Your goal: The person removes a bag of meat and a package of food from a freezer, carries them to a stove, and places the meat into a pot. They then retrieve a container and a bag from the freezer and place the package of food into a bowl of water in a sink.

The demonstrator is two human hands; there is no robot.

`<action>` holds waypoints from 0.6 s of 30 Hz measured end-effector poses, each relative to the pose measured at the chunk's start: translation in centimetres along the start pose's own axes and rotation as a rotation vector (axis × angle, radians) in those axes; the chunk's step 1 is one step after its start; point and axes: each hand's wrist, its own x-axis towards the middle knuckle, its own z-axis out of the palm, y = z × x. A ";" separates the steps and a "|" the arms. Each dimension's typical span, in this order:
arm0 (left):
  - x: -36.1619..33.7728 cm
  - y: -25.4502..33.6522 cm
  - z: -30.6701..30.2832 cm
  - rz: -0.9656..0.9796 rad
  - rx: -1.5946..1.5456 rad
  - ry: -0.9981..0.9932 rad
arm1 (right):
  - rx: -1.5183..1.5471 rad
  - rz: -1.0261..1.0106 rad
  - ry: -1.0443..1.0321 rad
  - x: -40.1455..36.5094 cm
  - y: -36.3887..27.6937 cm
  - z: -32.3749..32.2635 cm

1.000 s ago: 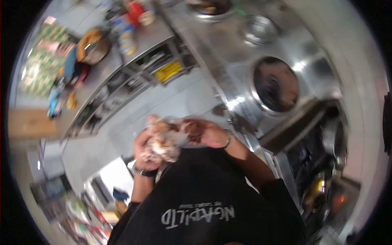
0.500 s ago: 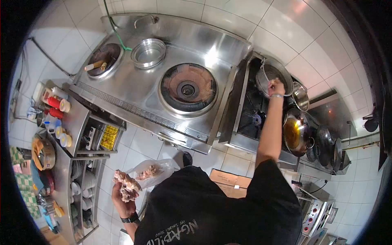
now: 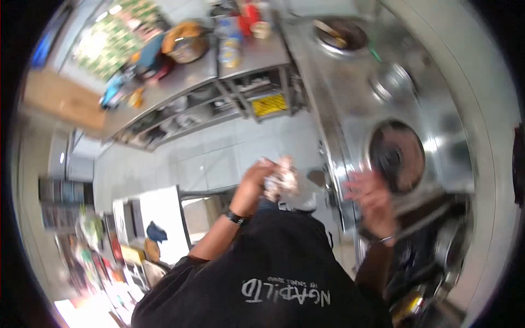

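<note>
My left hand (image 3: 250, 188), with a dark watch at its wrist, is closed around a pale pink lump of raw meat (image 3: 284, 177) in front of my body. A translucent plastic bag (image 3: 307, 198) hangs just beside and below that lump. My right hand (image 3: 374, 201) is blurred by motion, its fingers apart and nothing visible in them. It hovers over the front edge of the steel cooking range (image 3: 350, 147), near the round wok burner (image 3: 398, 156).
A metal pan (image 3: 391, 82) and a second burner (image 3: 342, 37) with wooden-handled tools lie farther along the range. The black stove with a large pot (image 3: 451, 240) stands at lower right. Steel shelves (image 3: 188, 90) hold dishes; a white counter (image 3: 159, 218) is at lower left.
My view has swung left. My right hand has left the pot on the black stove and opened, moving nearer my body. My left hand still grips the meat.
</note>
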 end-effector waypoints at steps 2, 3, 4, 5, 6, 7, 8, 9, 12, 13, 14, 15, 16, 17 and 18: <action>-0.7 0.0 0.5 0.006 -0.004 0.080 | 0.117 0.126 -0.219 3.2 2.7 7.0; -0.3 -1.2 -0.2 0.016 -0.030 0.056 | 0.192 0.138 -0.267 4.6 4.9 8.8; -0.3 -1.8 -0.6 0.024 0.106 0.078 | 0.151 0.199 -0.258 5.7 4.7 10.8; -0.8 -2.0 -0.2 0.104 0.150 0.108 | 0.167 0.239 -0.253 6.4 4.8 11.6; -1.2 -1.4 0.1 0.179 0.196 0.132 | 0.180 0.281 -0.239 6.9 5.4 12.2; -1.9 -0.3 -0.4 0.086 0.257 0.146 | 0.160 0.281 -0.284 7.6 6.5 12.4; -2.1 0.2 -1.6 0.111 0.235 0.176 | 0.164 0.252 -0.242 8.1 8.1 12.5; -2.4 0.6 -2.5 0.152 0.436 0.241 | 0.169 0.224 -0.199 8.4 9.8 12.5; -2.3 1.1 -5.1 0.248 0.640 0.378 | 0.048 0.030 -0.199 9.4 14.5 12.4; -2.3 1.3 -5.8 0.258 0.655 0.389 | 0.029 0.021 -0.241 10.0 16.8 12.4; -2.2 1.6 -6.5 0.269 0.671 0.401 | -0.073 -0.074 -0.332 10.5 19.3 12.7; -2.2 2.2 -7.2 0.243 0.660 0.379 | -0.167 -0.170 -0.416 11.3 20.1 14.1; -2.2 2.8 -7.6 0.254 0.641 0.405 | -0.179 -0.174 -0.448 12.0 20.8 15.1; -2.1 3.3 -8.0 0.206 0.538 0.361 | -0.198 -0.169 -0.489 12.7 21.3 16.5; -2.0 3.7 -8.5 0.162 0.439 0.314 | -0.230 -0.166 -0.544 13.4 21.9 17.6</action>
